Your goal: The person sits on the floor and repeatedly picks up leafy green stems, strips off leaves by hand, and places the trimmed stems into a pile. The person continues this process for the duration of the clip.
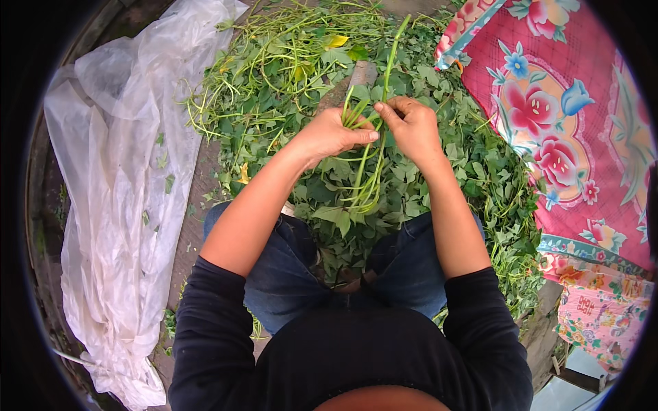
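Observation:
My left hand (339, 132) is closed around a small bunch of green leafy-vine stems (355, 115), probably sweet potato vine. Several thin stems of it hang below the hand and curl at their lower ends. Between thumb and forefinger, my right hand (411, 120) pinches a long green stem (393, 56) that points up and slightly to the right. The two hands are close together, above a heap of cut green vines and leaves (416, 174) that lies before me and between my knees. Which stems join inside the left hand is hidden by the fingers.
A crumpled translucent plastic sheet (123, 205) lies along the left. Pink flowered cloth (534, 118) covers the right side, with a paler flowered cloth (601, 313) below it. Beyond my hands, a flat grey-brown piece (364, 73) sticks out of the leaves. Bare stems (277, 46) tangle at the far side.

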The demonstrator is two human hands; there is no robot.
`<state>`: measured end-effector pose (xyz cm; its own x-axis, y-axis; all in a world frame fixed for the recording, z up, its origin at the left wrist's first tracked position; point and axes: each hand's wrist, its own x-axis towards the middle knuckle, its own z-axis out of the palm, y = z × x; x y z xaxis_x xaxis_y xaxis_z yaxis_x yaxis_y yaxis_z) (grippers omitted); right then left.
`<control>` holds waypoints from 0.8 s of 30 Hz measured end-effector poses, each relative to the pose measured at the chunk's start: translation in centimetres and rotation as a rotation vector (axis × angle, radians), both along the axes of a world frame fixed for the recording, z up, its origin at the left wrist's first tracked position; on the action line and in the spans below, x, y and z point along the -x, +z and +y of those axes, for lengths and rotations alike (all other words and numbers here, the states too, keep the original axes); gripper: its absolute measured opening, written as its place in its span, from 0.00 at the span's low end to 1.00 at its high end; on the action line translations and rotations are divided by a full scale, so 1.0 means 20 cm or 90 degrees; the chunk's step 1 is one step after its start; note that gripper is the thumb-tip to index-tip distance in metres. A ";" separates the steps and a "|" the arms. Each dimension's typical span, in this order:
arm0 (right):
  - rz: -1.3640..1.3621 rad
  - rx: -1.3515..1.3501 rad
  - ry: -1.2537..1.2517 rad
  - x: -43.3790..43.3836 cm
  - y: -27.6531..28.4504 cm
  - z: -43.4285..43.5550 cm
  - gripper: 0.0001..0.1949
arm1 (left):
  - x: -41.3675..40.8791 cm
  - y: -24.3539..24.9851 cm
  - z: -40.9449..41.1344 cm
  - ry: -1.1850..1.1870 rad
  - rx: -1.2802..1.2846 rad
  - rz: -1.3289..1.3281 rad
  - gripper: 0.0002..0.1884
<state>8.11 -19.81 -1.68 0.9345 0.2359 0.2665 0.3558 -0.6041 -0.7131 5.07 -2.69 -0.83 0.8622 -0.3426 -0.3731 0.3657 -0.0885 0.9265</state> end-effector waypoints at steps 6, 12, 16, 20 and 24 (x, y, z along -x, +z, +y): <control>0.123 -0.108 0.112 -0.04 -0.03 -0.03 0.14 | -0.03 -0.07 0.04 0.054 -0.025 -0.152 0.09; 0.138 -0.030 0.186 -0.02 -0.01 -0.01 0.13 | -0.08 -0.14 0.08 0.055 -0.436 -0.517 0.10; 0.238 -0.033 0.161 -0.01 0.01 -0.02 0.12 | -0.07 -0.13 0.04 0.046 -0.531 -0.627 0.11; 0.299 -0.084 0.152 0.00 0.02 -0.01 0.12 | -0.09 -0.15 0.05 0.051 -0.535 -0.662 0.11; 0.299 -0.216 0.293 0.07 0.07 0.04 0.13 | -0.18 -0.29 0.27 0.180 -0.678 -0.563 0.09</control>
<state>6.81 -18.92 -0.31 0.7944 0.6073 -0.0098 0.1310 -0.1870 -0.9736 8.72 2.67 -6.68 0.9354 -0.0227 0.3529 -0.1702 -0.9038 0.3928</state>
